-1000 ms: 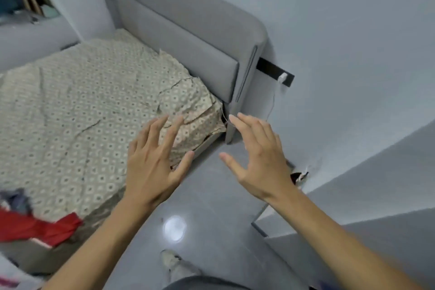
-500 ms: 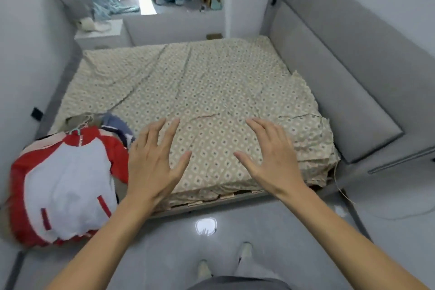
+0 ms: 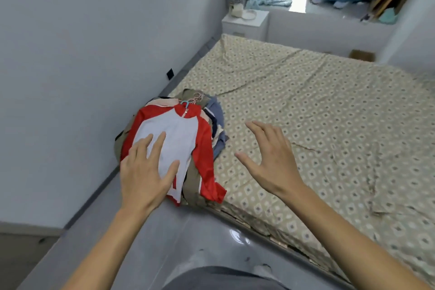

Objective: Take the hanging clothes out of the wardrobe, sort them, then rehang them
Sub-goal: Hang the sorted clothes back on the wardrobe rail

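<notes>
Your left hand hovers with fingers released over a pile of clothes on hangers, red-and-white top uppermost, at the bed's near left corner. Your right hand spreads empty, fingers released, above the patterned sheet.

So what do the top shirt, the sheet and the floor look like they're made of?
Shirt: thin red and white knit or sportswear fabric, matte; it drapes limply over the pile, exact fibre unclear. Sheet: matte woven cloth, probably cotton, printed with a repeating pattern and holding creases. Floor: glossy grey tile or a similar hard finish, judging by the bright light reflection.
</notes>
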Tool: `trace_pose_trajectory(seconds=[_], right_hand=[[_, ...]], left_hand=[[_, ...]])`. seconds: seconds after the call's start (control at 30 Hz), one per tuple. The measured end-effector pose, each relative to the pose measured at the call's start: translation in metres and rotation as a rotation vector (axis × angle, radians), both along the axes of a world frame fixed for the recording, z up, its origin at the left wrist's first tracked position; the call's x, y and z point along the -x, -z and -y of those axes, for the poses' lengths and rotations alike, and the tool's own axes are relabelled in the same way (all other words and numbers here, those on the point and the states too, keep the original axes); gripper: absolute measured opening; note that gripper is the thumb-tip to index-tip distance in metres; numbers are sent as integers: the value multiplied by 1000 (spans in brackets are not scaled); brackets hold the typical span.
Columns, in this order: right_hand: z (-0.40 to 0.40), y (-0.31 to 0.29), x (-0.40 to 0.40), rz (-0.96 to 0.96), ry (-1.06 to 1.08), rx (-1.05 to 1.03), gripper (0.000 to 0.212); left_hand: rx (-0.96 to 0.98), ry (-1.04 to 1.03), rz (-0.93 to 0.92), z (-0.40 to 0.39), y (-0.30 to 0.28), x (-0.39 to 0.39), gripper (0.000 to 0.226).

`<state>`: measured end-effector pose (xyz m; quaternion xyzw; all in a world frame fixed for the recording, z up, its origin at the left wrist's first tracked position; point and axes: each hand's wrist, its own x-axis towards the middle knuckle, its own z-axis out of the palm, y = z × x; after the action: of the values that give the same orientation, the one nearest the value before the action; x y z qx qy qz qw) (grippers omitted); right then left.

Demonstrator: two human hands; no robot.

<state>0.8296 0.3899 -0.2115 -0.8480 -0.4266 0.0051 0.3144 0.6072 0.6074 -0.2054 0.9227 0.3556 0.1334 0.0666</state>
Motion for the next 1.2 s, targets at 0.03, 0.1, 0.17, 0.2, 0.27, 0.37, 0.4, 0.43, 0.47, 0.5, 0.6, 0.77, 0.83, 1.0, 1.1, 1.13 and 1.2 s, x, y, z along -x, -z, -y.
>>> trace_pose_trajectory(seconds=[0.03, 0.1, 0.17, 0.2, 0.27, 0.37, 0.4, 0.43, 0.47, 0.5, 0.6, 0.77, 0.83, 1.0, 1.1, 1.13, 1.2], right_hand=[[-15, 0, -4, -1, -37, -6, 74], [-46, 0, -11, 9, -100, -8, 74], [-78, 1, -17, 12, -139, -4, 73], [-94, 2, -20, 13, -156, -4, 72], [-126, 8, -25, 14, -179, 0, 70], [-176, 22, -33, 16, -182, 19, 70], [-193, 26, -36, 19, -170, 34, 70], [-211, 31, -38, 26, -151, 47, 70], [-228, 35, -39, 29, -131, 59, 70], [-243, 38, -40, 24, -115, 68, 70], [-287, 46, -42, -4, -85, 81, 70], [-338, 61, -49, -65, -51, 84, 70], [-351, 71, -58, -99, -55, 93, 71], [-383, 109, -89, -137, -33, 177, 73], [-404, 131, -104, -194, 1, 191, 69], [-414, 138, -109, -203, 12, 204, 69], [-435, 154, -121, -206, 45, 249, 69]], left_hand=[[-1, -33, 0, -6, 0, 2, 76], [5, -92, 8, -23, 2, 5, 76], [22, -138, 23, -46, 7, 5, 76], [27, -150, 26, -59, 10, 4, 76], [35, -161, 25, -89, 17, -1, 76], [58, -161, 36, -144, 31, -11, 76], [62, -149, 32, -165, 36, -15, 76], [64, -126, 24, -188, 41, -18, 75], [68, -95, 12, -212, 44, -22, 75], [75, -67, -2, -234, 47, -24, 75], [87, -34, -26, -292, 48, -30, 76], [101, -19, -29, -357, 45, -45, 79], [112, -31, -61, -368, 51, -48, 81], [141, 4, -136, -391, 86, -61, 82], [167, 42, -199, -415, 110, -87, 80], [167, 63, -215, -426, 119, -99, 80], [173, 109, -231, -450, 138, -128, 78]])
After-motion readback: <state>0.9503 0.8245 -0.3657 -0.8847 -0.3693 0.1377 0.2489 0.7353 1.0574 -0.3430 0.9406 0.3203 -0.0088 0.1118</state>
